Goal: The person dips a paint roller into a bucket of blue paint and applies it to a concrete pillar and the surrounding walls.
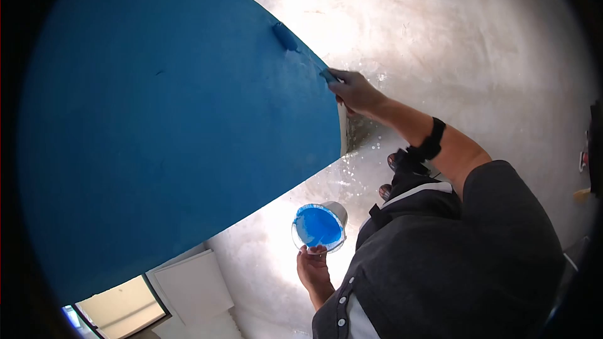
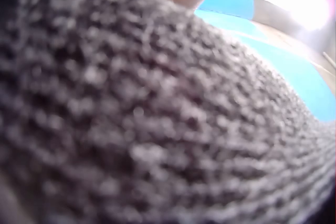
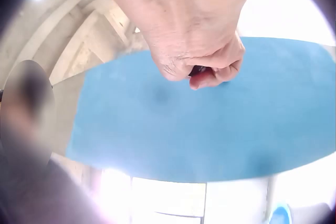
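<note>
A paint roller (image 1: pixel 286 37) lies against the blue-painted wall (image 1: pixel 176 100) near its upper right edge. My right hand (image 1: pixel 358 93) grips the roller's handle (image 1: pixel 328 76). In the right wrist view that hand (image 3: pixel 197 29) has its fingers curled in front of the blue surface (image 3: pixel 157 124), and the roller head is hidden. Lower down, my left hand (image 1: pixel 314 269) holds a bucket (image 1: pixel 339 213) of blue paint (image 1: pixel 318 226) at its near rim, with curled fingers. Blurred grey knit fabric (image 2: pixel 147 108) fills most of the left wrist view, so the left fingers do not show there.
The pale floor (image 1: pixel 477 69) has scattered paint spots. White panels (image 1: pixel 195 282) and a window-like opening (image 1: pixel 122 307) are at the lower left. A foot (image 1: pixel 385 191) shows close to the wall's bottom corner. Dark items stand at the far right edge.
</note>
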Demonstrator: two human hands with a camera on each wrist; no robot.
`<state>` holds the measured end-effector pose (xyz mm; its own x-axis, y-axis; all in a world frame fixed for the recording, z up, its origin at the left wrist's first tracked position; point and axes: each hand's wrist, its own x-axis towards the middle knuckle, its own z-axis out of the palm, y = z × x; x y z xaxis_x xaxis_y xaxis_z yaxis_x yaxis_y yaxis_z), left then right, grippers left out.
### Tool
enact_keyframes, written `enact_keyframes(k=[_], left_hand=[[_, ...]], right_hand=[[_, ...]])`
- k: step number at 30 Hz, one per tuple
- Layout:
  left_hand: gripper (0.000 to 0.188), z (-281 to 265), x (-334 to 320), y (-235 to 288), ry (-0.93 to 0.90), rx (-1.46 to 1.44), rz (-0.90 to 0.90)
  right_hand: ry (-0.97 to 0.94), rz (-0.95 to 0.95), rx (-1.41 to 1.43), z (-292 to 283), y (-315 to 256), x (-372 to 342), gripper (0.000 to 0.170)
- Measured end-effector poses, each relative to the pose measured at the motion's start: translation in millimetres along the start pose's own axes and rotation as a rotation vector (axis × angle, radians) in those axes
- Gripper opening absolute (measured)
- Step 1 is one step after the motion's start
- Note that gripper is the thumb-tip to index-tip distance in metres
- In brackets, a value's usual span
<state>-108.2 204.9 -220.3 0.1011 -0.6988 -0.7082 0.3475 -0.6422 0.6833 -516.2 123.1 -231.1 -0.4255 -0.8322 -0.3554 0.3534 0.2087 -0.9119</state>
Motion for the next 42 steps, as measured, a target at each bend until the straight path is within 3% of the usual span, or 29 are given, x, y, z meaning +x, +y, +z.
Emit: enact_keyframes(k=[3, 6, 10, 11, 12, 18, 20, 21, 23, 26, 29, 33, 35, 38, 42], left_hand=[[0.019, 6.5, -2.8, 5.2, 0.039, 0.021, -0.012], [0.021, 11.1, -3.5, 14.4, 0.021, 0.038, -0.04], [0.022, 13.5, 4.2, 24.8, 0.026, 0.06, -0.078], [0.022, 11.7, 7.2, 25.6, -0.008, 0.046, -0.089], [0.023, 8.8, 8.2, 26.5, -0.039, 0.034, -0.1], [0.023, 9.5, -3.4, 20.2, -0.06, 0.044, -0.051], [0.022, 5.4, -3.4, 16.4, -0.059, 0.044, -0.043], [0.022, 2.2, -2.6, 15.0, -0.068, 0.045, -0.033], [0.021, 3.5, -4.6, 17.1, -0.06, 0.052, -0.013], [0.019, 2.2, -2.0, 21.3, -0.081, 0.064, -0.043], [0.019, 4.8, 1.2, 25.5, -0.113, 0.123, -0.056], [0.019, -2.0, 11.9, 34.2, -0.149, 0.154, -0.072], [0.019, -9.4, 14.9, 36.7, -0.188, 0.148, -0.063], [0.019, -28.1, 18.3, 30.6, -0.265, 0.129, -0.056], [0.018, -44.7, 27.8, 15.8, -0.317, 0.107, 0.001]], right_hand=[[0.062, 0.008, 0.024, 3.9, -2.2, 28.3, 0.049], [-0.047, -0.008, -0.014, 26.9, -12.0, -26.9, 0.051], [-0.32, 0.146, -0.102, 34.1, -26.3, -123.6, 0.054], [-0.304, 0.077, -0.078, 36.6, -12.8, -127.7, 0.053], [-0.268, 0.131, -0.05, 35.5, -16.6, -124.5, 0.052], [0.009, 0.154, 0.115, 7.4, -4.6, 20.9, 0.041], [0.059, 0.152, 0.061, -1.8, 10.0, 67.8, 0.014], [0.06, 0.182, 0.077, -2.6, 8.4, 74.5, 0.013], [0.049, 0.177, 0.037, 0.7, 14.4, 71.9, 0.015], [-0.072, 0.077, -0.048, 37.1, 3.0, -18.1, 0.025], [-0.293, 0.079, -0.094, 56.0, 10.4, -121.2, 0.053], [-0.422, 0.145, -0.123, 61.8, 12.6, -178.9, 0.049], [-0.333, 0.058, -0.081, 61.3, 20.1, -168.1, 0.05], [-0.145, 0.085, -0.145, 65.6, 26.6, -141.8, 0.05], [-0.052, 0.092, -0.074, 74.4, 50.1, -118.6, 0.051]])
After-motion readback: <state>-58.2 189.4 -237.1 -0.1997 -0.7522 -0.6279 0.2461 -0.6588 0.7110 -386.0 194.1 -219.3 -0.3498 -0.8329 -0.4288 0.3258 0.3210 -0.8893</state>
